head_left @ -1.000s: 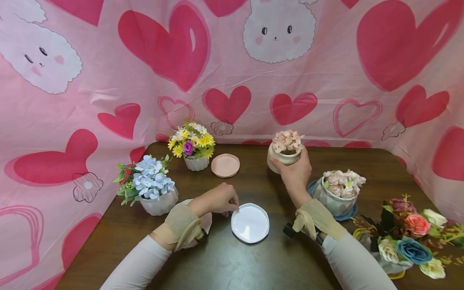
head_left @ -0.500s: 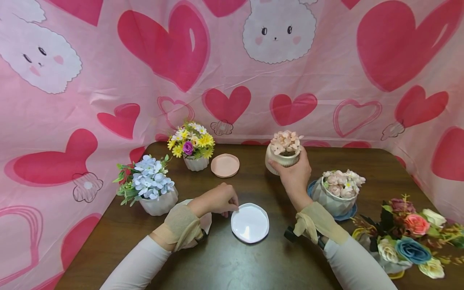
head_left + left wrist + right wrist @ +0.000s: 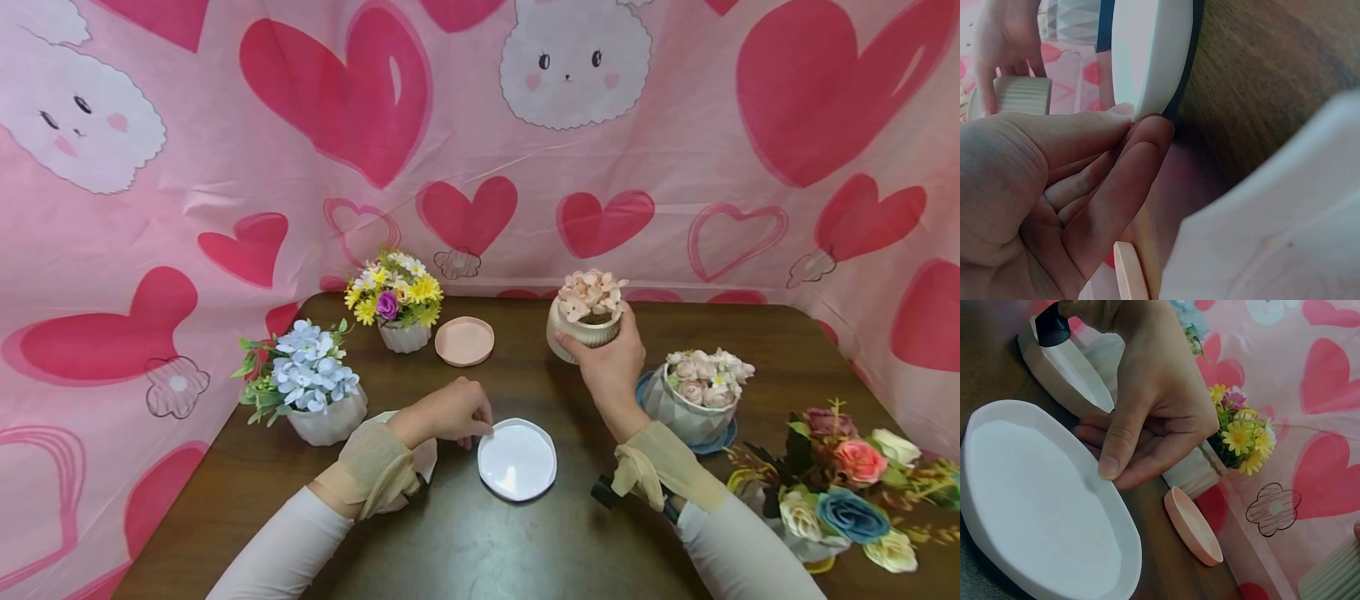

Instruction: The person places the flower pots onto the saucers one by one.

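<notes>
Between the thumb and forefinger of the left hand (image 3: 452, 412), the rim of a white plate (image 3: 517, 461) is held in a pinch, with the remaining fingers curled in behind. The plate reaches to the right of these fingertips: shallow, smooth and plain, its raised rim running in soft angles rather than a true round. A bright patch of light shines on its floor, toward the person.

Farther ahead and to the right of the left fingers, the right hand (image 3: 617, 362) grips a cream pot (image 3: 592, 334), its thumb on the near left side and its fingers wrapped round the right. Fine ribs run down the pot's side, and peach-pink flowers (image 3: 591, 296) with broad petals bunch above the fingers. Whether its base touches the table (image 3: 495, 550) cannot be told.

Ahead of the left fingers lies a peach dish (image 3: 465, 342), with yellow, white and purple flowers (image 3: 397, 292) to its left. Blue flowers (image 3: 313, 367) stand to the left of the left fingers; a pale plate (image 3: 427, 460) lies partly hidden by that wrist. Nearer than the right fingers and to their right, a faceted pot (image 3: 678, 408) stands on a blue dish (image 3: 708, 446).
</notes>
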`<state>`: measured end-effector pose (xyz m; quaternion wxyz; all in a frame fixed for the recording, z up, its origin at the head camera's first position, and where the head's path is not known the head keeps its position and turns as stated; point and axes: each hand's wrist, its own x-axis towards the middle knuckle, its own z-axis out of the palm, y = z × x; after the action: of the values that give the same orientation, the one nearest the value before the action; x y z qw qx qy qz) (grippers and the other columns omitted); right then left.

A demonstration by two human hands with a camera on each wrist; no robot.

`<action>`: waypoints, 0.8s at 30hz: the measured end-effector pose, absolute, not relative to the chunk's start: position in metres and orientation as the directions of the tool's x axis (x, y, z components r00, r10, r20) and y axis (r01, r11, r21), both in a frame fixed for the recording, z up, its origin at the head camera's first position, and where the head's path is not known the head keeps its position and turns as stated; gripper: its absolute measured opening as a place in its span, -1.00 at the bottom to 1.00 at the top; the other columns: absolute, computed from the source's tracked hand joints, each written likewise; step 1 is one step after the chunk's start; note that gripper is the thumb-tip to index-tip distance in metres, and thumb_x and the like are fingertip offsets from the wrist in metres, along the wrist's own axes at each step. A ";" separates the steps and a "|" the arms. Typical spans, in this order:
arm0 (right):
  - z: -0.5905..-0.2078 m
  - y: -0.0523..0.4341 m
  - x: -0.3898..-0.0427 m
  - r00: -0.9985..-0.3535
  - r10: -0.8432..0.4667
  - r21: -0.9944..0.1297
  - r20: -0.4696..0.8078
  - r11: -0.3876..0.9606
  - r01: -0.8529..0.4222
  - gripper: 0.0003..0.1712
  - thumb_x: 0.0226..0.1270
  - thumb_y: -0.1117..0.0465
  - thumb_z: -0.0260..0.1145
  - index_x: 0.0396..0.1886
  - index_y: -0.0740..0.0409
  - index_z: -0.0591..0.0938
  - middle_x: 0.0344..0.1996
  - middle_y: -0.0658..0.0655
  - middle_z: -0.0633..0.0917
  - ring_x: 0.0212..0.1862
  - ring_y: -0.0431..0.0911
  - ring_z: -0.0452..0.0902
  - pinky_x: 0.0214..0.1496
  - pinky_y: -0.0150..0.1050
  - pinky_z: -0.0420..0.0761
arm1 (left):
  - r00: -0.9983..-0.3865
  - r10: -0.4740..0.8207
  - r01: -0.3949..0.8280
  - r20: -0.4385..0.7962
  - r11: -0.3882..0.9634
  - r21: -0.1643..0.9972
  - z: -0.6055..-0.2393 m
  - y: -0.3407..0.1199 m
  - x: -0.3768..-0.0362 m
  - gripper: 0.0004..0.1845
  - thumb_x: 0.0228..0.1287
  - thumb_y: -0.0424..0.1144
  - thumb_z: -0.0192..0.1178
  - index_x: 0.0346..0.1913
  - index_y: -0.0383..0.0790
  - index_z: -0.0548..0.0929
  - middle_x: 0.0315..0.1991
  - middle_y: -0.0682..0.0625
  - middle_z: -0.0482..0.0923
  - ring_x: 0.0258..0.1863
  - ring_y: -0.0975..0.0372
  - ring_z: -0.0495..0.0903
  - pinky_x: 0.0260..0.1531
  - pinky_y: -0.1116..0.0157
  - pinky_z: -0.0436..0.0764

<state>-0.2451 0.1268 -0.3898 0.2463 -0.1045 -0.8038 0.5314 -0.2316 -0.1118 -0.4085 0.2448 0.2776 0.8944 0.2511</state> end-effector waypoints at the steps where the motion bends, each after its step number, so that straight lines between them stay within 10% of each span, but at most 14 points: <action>1: -0.389 0.127 -0.244 -0.857 0.429 -0.905 0.287 0.414 -0.096 0.08 -0.20 0.01 0.70 0.38 0.04 0.37 0.32 0.14 0.54 0.38 0.06 0.40 0.48 0.03 0.31 | -0.727 0.617 0.370 -0.301 0.721 0.586 -0.408 -0.112 -0.232 -0.92 0.27 -0.29 0.33 -0.34 -0.16 0.80 -0.55 0.04 0.70 -0.70 0.28 0.64 -0.64 0.38 0.64; 24: -0.376 0.131 -0.223 -0.889 0.384 -0.917 0.250 0.389 -0.090 0.13 -0.16 0.00 0.68 0.44 -0.01 0.31 0.38 0.11 0.48 0.41 0.02 0.37 0.51 0.05 0.29 | -0.724 0.620 0.361 -0.302 0.714 0.600 -0.407 -0.111 -0.230 -0.91 0.27 -0.30 0.33 -0.36 -0.17 0.79 -0.58 0.02 0.68 -0.69 0.25 0.65 -0.63 0.36 0.65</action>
<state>-0.2231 0.1309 -0.3759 0.2171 -0.0914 -0.8046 0.5450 -0.2303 -0.1108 -0.4071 0.2494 0.2750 0.8916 0.2593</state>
